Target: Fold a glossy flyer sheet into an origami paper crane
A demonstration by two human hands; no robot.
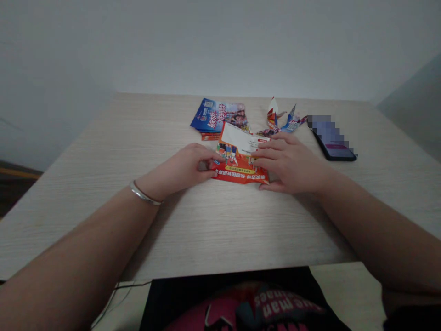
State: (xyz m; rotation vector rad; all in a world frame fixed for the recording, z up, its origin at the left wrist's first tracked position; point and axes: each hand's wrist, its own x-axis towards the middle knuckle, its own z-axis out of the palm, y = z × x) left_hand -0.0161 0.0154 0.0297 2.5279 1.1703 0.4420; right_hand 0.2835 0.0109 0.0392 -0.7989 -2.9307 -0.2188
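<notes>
"How should we work this flyer [237,162] well?"

"We'd judge it's being steadied and flattened, so we should anchor its left edge with our left hand [191,163] and smooth outward with our right hand [292,161], pressing lightly. Thin paper like this could slip or crease crookedly if we push unevenly."

"And how do our grips stand?"

"Our right grip is spread open, fingers laid across the flyer's right side. Our left grip is curled, thumb and fingertip at the left edge; we can't tell whether they truly pinch it."

"Where do we have the flyer?"

"Between our hands on the pale counter [210,230], just in front of the stack of blue leaflets [208,112] and the crumpled colored paper [287,124]. The phone [334,140] lies off to our right."

"What does the flyer look like?"

"We see a white panel on the far part, then red and orange with little cartoon figures, a yellow strip and white lettering, upside down to us. Its near edge isn't quite straight; we notice a slight kink around the middle."
</notes>
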